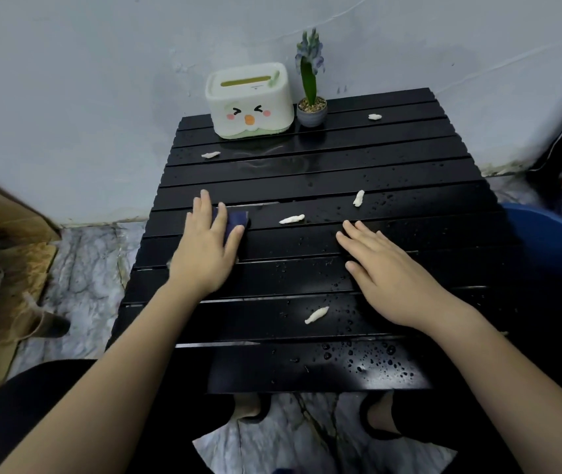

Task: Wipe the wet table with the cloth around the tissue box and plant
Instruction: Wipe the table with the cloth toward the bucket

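Tissue box (pixel 250 100), cream w/ a cartoon duck face & green base, stands at far-left of the black slatted counter (pixel 409 186); slot on top, can't tell if tissues are inside. Just right of it, nearly touching: small grey pot (pixel 311 114) w/ pebbles on top & a plant (pixel 309 68), green leaves, bluish flowers, upright.

Left hand (pixel 209 241) lies flat, fingers spread, pressing a dark blue cloth (pixel 235 220) onto the counter's left-middle; cloth peeks out past the fingers. Right hand (pixel 380 268) open, palm down on the counter, holding nothing.

Counter is wet: droplets thick at near-right edge, a sheen in front of the box. White crumpled bits (pixel 291 219) lie scattered over the slats. Pale wall behind, marbled floor (pixel 81 268) below, blue tub (pixel 546 241) at right.
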Tool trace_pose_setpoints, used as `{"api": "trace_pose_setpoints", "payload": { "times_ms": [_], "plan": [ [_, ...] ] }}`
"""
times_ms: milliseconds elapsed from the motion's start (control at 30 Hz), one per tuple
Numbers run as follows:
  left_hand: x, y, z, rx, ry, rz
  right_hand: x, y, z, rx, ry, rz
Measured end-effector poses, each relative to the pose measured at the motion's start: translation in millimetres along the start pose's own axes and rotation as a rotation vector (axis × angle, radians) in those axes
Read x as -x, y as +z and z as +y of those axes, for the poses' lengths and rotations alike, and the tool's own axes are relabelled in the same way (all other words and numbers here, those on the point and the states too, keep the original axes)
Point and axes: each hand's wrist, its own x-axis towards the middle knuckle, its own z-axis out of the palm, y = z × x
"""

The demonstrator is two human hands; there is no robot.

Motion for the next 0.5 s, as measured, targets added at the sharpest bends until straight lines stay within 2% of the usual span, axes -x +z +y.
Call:
{"api": "trace_pose_setpoints", "payload": {
  "times_ms": [100,367,433,500],
  "plan": [
    [-10.8,12.0,39.8,-0.009,0.055,0.010,7.9,-2.9,8.5,0.017,0.000,0.009],
    [-29.5,33.5,151.8,0.097,0.208,-0.082,27.3,-14.8,32.2,0.056,0.063,0.044],
    [-32.2,35.1,162.5,0.198,0.219,-0.050,28.7,-17.4,34.4,0.054,0.082,0.051],
    [-37.7,31.6,161.0,0.469,0.159,0.077,29.3,-19.4,35.8,0.050,0.103,0.053]
  ]
}}
